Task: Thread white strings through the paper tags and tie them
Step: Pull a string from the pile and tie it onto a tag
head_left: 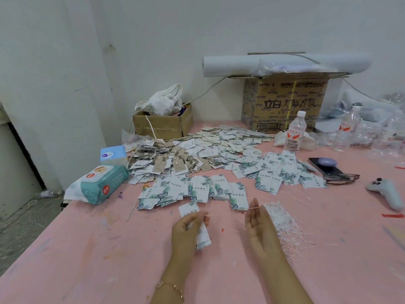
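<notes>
So here's the setup: pink counter point(87, 249), and the left hand point(188, 227) has its fingers curled round a few paper tags point(202, 235), gripped down near the front edge. The right hand point(258, 224) is just beside it with fingers straight and relaxed, palm turned toward the left one. A thin white string point(254, 207) crosses by its fingertips, though I honestly can't tell if it's pinched. The loose bundle of white strings point(285, 224) lies on the counter right behind that hand.

The big heap of tags point(219, 150) is spread across the middle of the counter, further back. A pack of wipes point(98, 185) and a tissue box point(112, 154) sit to the left of it, and a water bottle point(294, 132) and a phone point(328, 170) to the right. A cardboard box point(285, 102) stands by the wall.
</notes>
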Demonstrator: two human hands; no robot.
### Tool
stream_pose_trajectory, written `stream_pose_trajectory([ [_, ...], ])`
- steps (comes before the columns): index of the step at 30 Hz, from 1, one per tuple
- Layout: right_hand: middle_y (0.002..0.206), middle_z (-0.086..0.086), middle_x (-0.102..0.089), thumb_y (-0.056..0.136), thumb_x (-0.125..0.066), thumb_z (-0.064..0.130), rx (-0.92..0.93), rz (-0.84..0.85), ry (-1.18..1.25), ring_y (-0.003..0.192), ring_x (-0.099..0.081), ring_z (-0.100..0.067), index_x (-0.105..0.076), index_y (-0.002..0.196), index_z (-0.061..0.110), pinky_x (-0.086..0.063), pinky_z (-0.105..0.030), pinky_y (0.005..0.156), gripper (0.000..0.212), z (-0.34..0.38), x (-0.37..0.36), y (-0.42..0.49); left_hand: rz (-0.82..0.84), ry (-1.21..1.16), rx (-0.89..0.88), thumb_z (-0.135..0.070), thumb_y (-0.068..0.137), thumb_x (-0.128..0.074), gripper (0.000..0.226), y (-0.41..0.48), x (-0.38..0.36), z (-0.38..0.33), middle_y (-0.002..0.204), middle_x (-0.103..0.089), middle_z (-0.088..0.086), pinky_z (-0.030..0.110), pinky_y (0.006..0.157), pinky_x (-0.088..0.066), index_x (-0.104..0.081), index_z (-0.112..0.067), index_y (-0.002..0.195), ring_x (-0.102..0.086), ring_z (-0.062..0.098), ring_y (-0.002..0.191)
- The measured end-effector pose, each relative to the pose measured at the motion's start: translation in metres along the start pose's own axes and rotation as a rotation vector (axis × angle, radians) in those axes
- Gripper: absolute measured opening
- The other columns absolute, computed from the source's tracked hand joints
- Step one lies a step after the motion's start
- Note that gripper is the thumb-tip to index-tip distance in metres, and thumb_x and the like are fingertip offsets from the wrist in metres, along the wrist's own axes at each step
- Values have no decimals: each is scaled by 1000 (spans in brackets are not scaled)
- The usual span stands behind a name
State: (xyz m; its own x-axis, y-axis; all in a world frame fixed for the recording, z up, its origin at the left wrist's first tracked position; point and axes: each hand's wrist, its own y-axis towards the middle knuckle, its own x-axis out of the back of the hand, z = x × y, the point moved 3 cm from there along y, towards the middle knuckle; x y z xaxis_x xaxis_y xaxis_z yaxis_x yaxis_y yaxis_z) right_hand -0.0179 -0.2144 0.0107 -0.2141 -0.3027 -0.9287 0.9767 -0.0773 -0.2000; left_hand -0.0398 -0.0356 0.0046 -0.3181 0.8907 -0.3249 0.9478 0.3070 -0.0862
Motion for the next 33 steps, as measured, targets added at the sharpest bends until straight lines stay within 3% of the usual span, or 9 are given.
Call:
stream_pose_trajectory([
  [2,105,-3,-70,86,-60,13,5,-5,89,98,-66,-8,-61,113,7,-57,-20,76,28,6,0,-3,54,154,-51,-12,86,-71,13,-3,-5,0,74,-75,3,25,56,-54,-79,-19,78,-66,8,64],
  [7,89,2,-62,96,-52,15,41,-50,50,80,-60,-4,-60,103,10,-55,-14,67,12,10,-4,-3,71,224,-84,-16,85,-72,13,-7,-5,-2,72,-74,0,20,51,-47,-79,-23,77,-63,7,63],
  [10,82,3,-60,96,-50,14,73,-56,15,66,-57,-3,-60,95,11,-53,-14,61,10,10,-4,-3,115,214,-98,-18,88,-69,14,-10,-8,-5,76,-74,3,20,54,-50,-76,-27,95,-67,11,67],
  [13,80,3,-61,92,-55,15,85,-51,-1,65,-58,-3,-62,94,12,-52,-14,61,7,10,-1,-1,195,187,-105,-23,97,-57,50,-15,-9,-6,85,-75,9,29,61,-56,-42,-55,132,-72,18,77],
  [15,78,3,-62,90,-59,15,100,-39,-139,65,-58,-4,-64,93,12,-53,-15,61,7,8,2,1,248,184,-92,-21,100,-52,66,-18,-11,-7,92,-76,7,30,62,-55,-18,-67,134,-73,18,82],
  [19,68,5,-62,86,-69,20,193,-43,-705,61,-55,-5,-73,86,17,-47,-16,59,6,-1,8,5,314,160,-78,-10,100,-50,43,-16,-13,-6,110,-74,6,23,69,-56,-42,-33,135,-73,20,92],
  [21,66,8,-67,84,-71,15,267,14,-939,62,-58,-3,-73,80,18,-48,-14,59,6,-5,5,6,328,133,-57,-8,100,-51,38,-14,-12,-6,108,-74,8,26,77,-56,-49,-28,132,-72,25,97],
  [25,67,10,-68,83,-71,9,357,141,-1104,62,-60,0,-71,80,15,-46,-9,60,7,-15,-2,6,304,62,12,-6,100,-46,45,-11,-9,-3,103,-72,13,35,74,-57,-56,-43,124,-71,34,91],
  [33,72,5,-67,77,-75,3,596,291,-1355,67,-59,-3,-69,74,18,-44,-10,62,17,-26,-25,15,325,47,128,1,98,-35,30,3,-13,-2,88,-70,16,33,60,-54,-49,-18,116,-65,31,69],
])
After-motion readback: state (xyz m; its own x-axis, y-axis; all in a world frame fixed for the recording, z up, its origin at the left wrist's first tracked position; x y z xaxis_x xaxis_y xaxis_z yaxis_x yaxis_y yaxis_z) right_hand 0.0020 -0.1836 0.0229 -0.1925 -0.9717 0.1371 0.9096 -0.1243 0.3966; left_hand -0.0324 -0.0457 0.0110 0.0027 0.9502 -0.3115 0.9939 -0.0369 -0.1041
